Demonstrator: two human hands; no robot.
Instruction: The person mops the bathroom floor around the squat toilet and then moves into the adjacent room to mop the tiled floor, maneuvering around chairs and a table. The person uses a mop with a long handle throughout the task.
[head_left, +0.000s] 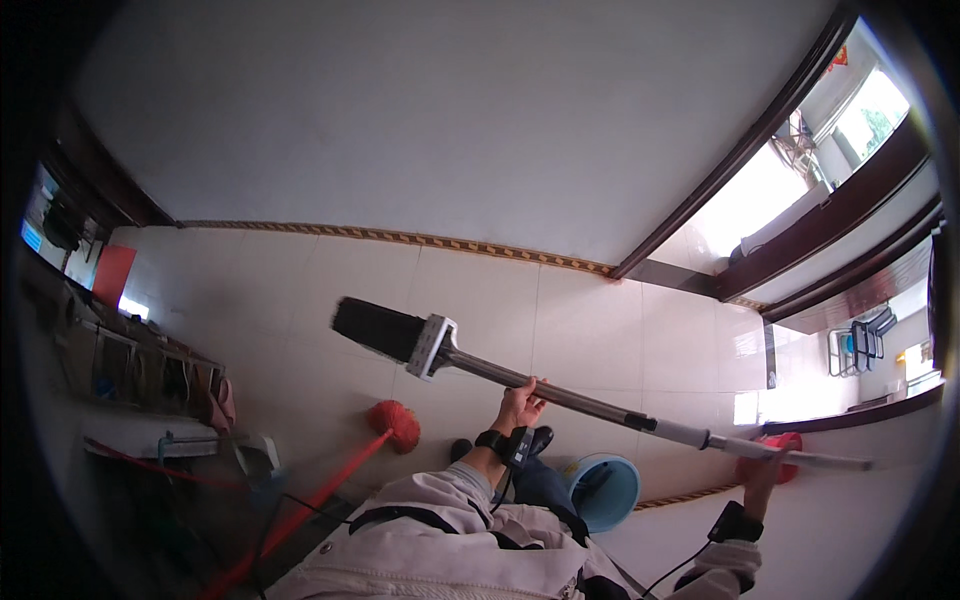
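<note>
A long-handled brush (551, 391) with black bristles and a white head lies slantwise across the view, its head at left, held above the tiled floor. Around the middle of its metal pole, my left hand (523, 405) has its fingers loosely curled. Farther right, my right hand (765, 471) is blurred and grips the pole close to its far end. Below the pole, between my two arms, a light-blue bucket (624, 491) stands on the floor; something dark is inside it. Near my left forearm, on the floor side, is a red mop or broom head (395, 427) with a red handle.
A pale wall (420, 127) with a patterned skirting strip (450, 244) runs ahead. Doorways with dark frames (739, 157) are at the right. A red basin or bucket (789, 442) sits beyond the right hand. Furniture with a rack (150, 352) and cluttered items stands at the left.
</note>
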